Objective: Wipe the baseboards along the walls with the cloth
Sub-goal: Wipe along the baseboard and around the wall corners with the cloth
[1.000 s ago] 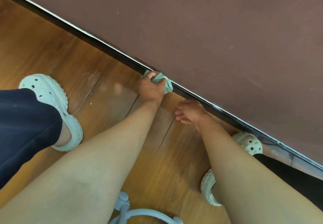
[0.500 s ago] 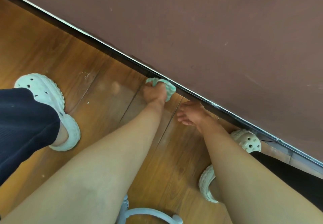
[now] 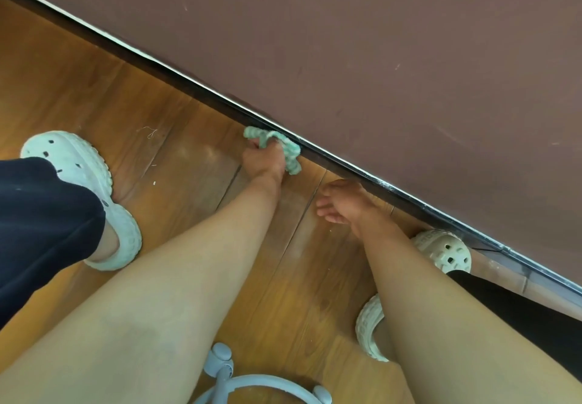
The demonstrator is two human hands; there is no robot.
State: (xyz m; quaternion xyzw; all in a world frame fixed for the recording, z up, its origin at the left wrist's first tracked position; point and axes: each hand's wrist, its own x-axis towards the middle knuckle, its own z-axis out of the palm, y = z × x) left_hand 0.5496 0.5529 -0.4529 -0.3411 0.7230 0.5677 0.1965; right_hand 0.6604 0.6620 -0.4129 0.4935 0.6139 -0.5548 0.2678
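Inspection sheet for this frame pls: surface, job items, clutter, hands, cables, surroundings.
Surface: wooden floor, dull smears near the hands.
Job's things: green cloth bunched against the dark baseboard.
Clutter: thread and a few white specks on the floor.
Hands: left hand grips the cloth; right hand rests on the floor, fingers straight.
Cables: nothing seen.
Surroundings: brown wall, scuffed; white clogs; pale blue caster base at the bottom edge.

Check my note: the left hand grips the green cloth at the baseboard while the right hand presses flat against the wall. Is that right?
Not quite. The right hand is not on the wall; it rests with fingers spread on the wooden floor near the baseboard, as the head view shows. The left hand does grip the green cloth at the baseboard.
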